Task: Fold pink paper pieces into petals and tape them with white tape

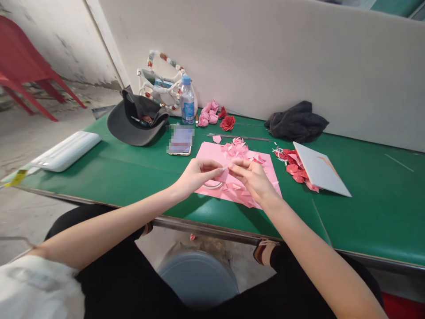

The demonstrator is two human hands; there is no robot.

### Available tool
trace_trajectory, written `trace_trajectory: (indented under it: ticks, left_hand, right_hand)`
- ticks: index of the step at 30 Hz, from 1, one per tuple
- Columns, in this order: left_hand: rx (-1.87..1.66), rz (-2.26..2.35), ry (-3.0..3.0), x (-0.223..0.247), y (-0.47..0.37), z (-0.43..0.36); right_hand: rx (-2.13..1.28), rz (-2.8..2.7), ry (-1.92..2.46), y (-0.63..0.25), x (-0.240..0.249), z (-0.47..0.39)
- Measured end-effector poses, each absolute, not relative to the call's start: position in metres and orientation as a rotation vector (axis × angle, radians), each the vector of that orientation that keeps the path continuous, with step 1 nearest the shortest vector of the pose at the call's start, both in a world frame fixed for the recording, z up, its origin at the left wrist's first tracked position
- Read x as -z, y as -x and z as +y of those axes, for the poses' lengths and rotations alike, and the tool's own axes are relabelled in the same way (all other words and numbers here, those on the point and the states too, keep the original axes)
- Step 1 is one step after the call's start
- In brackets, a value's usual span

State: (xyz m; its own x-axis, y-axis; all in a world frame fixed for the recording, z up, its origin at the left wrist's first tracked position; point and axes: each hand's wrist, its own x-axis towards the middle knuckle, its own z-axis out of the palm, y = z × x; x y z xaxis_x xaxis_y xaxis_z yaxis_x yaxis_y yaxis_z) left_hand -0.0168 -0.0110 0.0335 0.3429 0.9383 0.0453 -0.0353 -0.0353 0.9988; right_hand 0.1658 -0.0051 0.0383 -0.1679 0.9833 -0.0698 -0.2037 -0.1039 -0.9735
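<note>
My left hand [203, 173] and my right hand [251, 175] meet over a pink sheet [209, 153], fingertips pinched close together. Between them is a small pink paper piece [223, 175], closed in the fingers of both hands. Several cut pink paper pieces [237, 148] lie heaped on the far part of the sheet, and more pink pieces [241, 195] are spread under my right hand. A roll of tape [212, 185] rests on the sheet below my left hand, partly covered.
Pink paper flowers [209, 113] and a red paper flower [227, 123] sit behind the sheet. Thin wires [237, 138] lie nearby. Left are a phone [181, 139], a bottle [187, 101] and a cap [137, 119]. Right, a white board [320, 170] leans over red paper pieces [295, 166]; a black cloth [297, 122] lies behind.
</note>
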Motion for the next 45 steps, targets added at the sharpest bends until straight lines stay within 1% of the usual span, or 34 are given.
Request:
trace_trajectory:
  ticks: [6, 12, 18, 20, 25, 31, 33, 35, 38, 41, 43, 45]
  left_hand:
    - [-0.993, 0.923, -1.372, -0.034, 0.016, -0.011]
    - [-0.952, 0.924, -1.334, -0.036, 0.014, -0.014]
    - [-0.951, 0.905, -1.357, -0.035, 0.014, -0.014]
    - [-0.956, 0.909, -1.371, -0.035, 0.015, -0.014]
    - [-0.964, 0.922, -1.387, -0.034, 0.016, -0.012]
    - [-0.928, 0.932, -1.407, -0.032, 0.013, -0.011]
    - [-0.922, 0.969, -1.505, -0.032, 0.014, -0.009]
    - [-0.878, 1.045, -1.725, -0.031, 0.018, -0.006]
    - [-0.61, 1.138, -2.101, -0.029, 0.028, -0.002]
    - [-0.39, 1.127, -2.228, -0.024, 0.034, 0.0]
    - [-0.384, 1.131, -2.292, -0.022, 0.035, 0.001]
    - [-0.451, 1.147, -2.358, -0.021, 0.034, 0.003]
  right_hand:
    - [-1.404, -1.144, 1.041, -0.165, -0.033, -0.004]
    - [-1.136, -1.29, 1.087, -0.162, -0.03, -0.006]
    - [-0.96, -1.396, 1.056, -0.155, -0.034, -0.017]
    - [-0.97, -1.384, 1.039, -0.154, -0.035, -0.019]
    - [-1.156, -1.342, 0.988, -0.158, -0.037, -0.016]
    - [-1.076, -1.428, 1.017, -0.162, -0.034, -0.009]
    - [-1.04, -1.444, 1.036, -0.169, -0.031, -0.002]
    - [-0.987, -1.455, 1.085, -0.18, -0.027, 0.008]
    - [-0.921, -1.541, 1.199, -0.196, -0.018, 0.023]
    - [-0.864, -1.64, 1.279, -0.206, -0.008, 0.031]
    - [-0.763, -1.717, 1.306, -0.207, -0.004, 0.033]
    - [-0.563, -1.791, 1.299, -0.206, -0.004, 0.032]
